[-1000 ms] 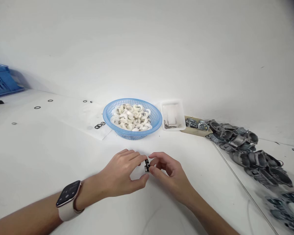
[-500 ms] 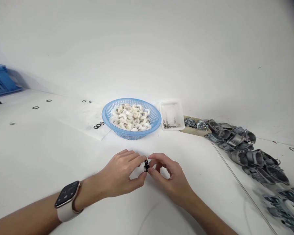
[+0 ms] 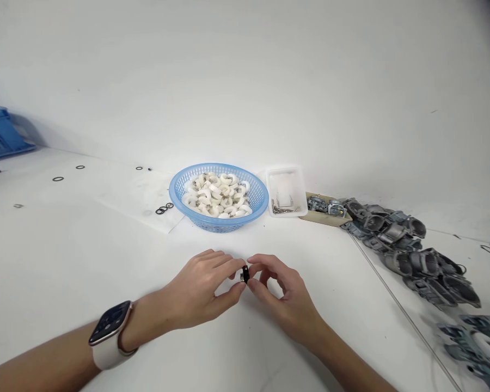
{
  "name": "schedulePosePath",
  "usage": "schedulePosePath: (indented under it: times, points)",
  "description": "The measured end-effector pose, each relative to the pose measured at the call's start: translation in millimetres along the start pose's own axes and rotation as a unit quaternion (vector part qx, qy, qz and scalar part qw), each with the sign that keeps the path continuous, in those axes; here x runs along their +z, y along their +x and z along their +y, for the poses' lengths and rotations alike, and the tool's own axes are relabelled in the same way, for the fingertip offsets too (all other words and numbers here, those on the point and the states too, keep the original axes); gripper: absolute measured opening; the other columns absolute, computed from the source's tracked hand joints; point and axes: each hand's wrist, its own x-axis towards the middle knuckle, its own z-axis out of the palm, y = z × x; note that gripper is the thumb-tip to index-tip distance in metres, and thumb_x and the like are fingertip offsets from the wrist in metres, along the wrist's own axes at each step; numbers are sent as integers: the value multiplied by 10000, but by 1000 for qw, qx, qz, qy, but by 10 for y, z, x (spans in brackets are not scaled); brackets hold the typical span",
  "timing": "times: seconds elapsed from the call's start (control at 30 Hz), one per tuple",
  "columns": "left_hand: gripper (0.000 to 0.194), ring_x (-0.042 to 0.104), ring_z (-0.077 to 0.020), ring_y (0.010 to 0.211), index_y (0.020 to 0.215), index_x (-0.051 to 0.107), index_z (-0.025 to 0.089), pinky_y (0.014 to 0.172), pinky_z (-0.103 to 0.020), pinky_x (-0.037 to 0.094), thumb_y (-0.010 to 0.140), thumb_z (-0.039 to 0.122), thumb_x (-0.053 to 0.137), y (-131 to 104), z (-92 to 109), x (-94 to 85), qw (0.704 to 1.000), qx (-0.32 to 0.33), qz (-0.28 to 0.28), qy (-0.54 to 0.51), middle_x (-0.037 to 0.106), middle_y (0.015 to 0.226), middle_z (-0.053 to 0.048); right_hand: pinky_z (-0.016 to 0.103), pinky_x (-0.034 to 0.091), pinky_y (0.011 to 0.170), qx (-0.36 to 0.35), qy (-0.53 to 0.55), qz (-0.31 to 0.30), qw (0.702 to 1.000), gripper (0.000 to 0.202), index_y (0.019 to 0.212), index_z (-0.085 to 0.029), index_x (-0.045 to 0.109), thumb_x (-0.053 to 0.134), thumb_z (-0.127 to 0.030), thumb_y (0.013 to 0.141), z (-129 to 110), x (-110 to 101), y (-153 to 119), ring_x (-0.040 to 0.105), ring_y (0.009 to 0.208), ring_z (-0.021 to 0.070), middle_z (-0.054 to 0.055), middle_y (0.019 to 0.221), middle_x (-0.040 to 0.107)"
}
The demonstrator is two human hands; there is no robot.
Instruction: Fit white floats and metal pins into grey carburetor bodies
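Note:
A small black part (image 3: pixel 245 274) with a bit of silvery metal on its left side is held between my hands above the white table. My left hand (image 3: pixel 206 286) pinches it from the left between thumb and index finger. From the other side, my right hand (image 3: pixel 280 288) grips it with thumb and fingertips. Beyond my hands stands a blue basket (image 3: pixel 219 221) heaped with white curved pieces. To its right sits a translucent tray (image 3: pixel 302 190) with thin metal pins.
A cardboard box (image 3: pixel 322 218) holds metal parts. Grey metal castings (image 3: pixel 396 234) are piled along the right. Black rings (image 3: pixel 161 210) lie left of the basket. At the far left is a blue crate (image 3: pixel 2 133).
The small black part has turned slightly between my fingertips. Both hands keep nearly the same place and hold.

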Motion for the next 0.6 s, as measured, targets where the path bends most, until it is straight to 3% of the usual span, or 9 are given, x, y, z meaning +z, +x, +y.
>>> schedulePosePath:
  times: [0.37,0.6]
  points:
    - [202,642,-165,781,1198,575,229,758,-335,481,998,204,560,15,-1,9,999,-22,-4,-24,679,906,7,276,530,640,3,-5,1,1000,283,1209,-285,631,602,-208,938,50,-13,18,564,686,128,13,969,716]
    - [80,624,-162,721,1017,603,207,716,-332,478,967,262,575,19,19,15,999,-41,0,-1,664,846,5,284,540,653,9,-17,8,1000,273,1187,-263,641,608,-202,923,15,-16,18,569,671,126,21,964,719]
